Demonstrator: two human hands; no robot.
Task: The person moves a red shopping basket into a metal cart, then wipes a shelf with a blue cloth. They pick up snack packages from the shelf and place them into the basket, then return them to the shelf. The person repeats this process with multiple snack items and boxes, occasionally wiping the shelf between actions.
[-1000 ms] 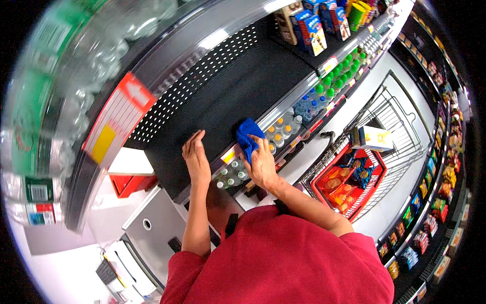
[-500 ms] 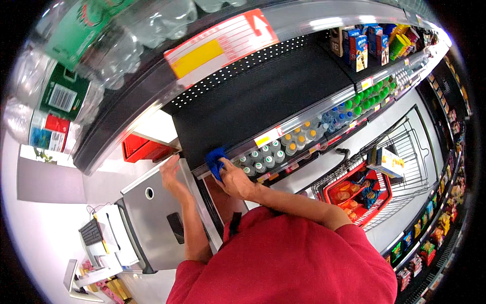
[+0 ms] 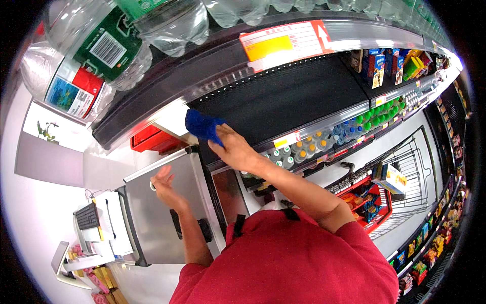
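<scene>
A blue cloth is gripped by my right hand, which reaches over the left end of a black shelf. The cloth lies at that end's back corner, its far part spread out past my fingers. My left hand is apart from it, above the grey metal counter top, with its fingers parted and nothing in them. Below the black shelf's front edge stand rows of bottles with white, orange, blue and green caps.
Large clear bottles stand on the shelf above, behind a red and white price sign. Small boxes sit at the black shelf's far end. A wire cart holding a red basket stands at right. A red crate lies behind the counter.
My right hand has moved the blue cloth from the shelf's front corner back toward its rear left corner. My left hand has shifted down and left over the counter. The view has shifted.
</scene>
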